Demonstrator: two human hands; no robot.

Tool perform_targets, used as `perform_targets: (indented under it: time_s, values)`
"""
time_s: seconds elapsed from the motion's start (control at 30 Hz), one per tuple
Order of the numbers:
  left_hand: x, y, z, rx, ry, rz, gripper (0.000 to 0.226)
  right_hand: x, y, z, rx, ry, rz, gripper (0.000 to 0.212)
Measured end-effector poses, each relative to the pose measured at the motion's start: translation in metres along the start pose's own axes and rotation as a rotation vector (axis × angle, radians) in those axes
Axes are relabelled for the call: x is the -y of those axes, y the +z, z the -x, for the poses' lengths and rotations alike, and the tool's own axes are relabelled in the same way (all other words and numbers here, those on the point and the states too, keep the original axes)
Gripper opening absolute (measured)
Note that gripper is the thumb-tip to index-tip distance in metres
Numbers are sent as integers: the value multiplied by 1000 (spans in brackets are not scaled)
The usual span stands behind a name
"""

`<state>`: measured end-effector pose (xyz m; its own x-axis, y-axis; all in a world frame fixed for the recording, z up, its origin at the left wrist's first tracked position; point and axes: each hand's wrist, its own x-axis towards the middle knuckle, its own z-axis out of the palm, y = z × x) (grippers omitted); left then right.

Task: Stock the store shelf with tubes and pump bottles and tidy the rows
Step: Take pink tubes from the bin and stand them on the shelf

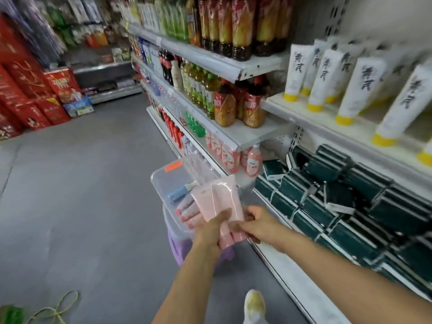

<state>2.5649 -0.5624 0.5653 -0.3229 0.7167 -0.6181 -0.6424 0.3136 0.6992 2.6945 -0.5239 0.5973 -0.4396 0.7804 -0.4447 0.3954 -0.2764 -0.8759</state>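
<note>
Both my hands hold a bunch of pink tubes (pixel 222 202) above a clear plastic bin (pixel 170 181). My left hand (pixel 211 228) wraps around the tubes from below, thumb on top. My right hand (pixel 257 220) grips their lower cap ends from the right. Inside the bin lie more pink tubes and a blue-capped item (pixel 178 192). The bin rests on a purple stool (pixel 184 246). White tubes with yellow caps (pixel 327 80) stand in rows on the shelf (pixel 311 118) at upper right.
Dark green packs (pixel 350 202) fill the lower shelf to the right. Drink bottles (pixel 229 101) line the shelves further along the aisle. Red boxes (pixel 30 97) are stacked at left. The grey floor lies open to the left; my shoe (pixel 254 302) is at the bottom.
</note>
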Motion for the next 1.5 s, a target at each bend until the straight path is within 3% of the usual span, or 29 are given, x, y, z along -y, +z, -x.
perform_targets:
  time_s: [0.1, 0.47, 0.63, 0.77, 1.13, 1.3, 1.5]
  values:
    - [13, 25, 25, 51, 8, -91, 41, -4, -24, 38, -79, -11, -7, 29]
    - [54, 113, 100, 268, 55, -152, 22, -23, -103, 147, -388, -168, -101, 28]
    - [92, 165, 144, 363, 144, -148, 28, -45, -147, 211, -519, -269, -149, 33]
    - [143, 209, 195, 419, 146, -199, 48, -72, -192, 279, -615, -320, -172, 35]
    - [254, 297, 350, 569, 240, -276, 60, -133, -287, 440, -773, -502, -119, 38]
    - [297, 335, 400, 595, 263, -281, 61, -157, -330, 500, -799, -497, -103, 44]
    - [333, 365, 446, 652, 250, -347, 43, -190, -377, 535, -876, -444, -100, 49]
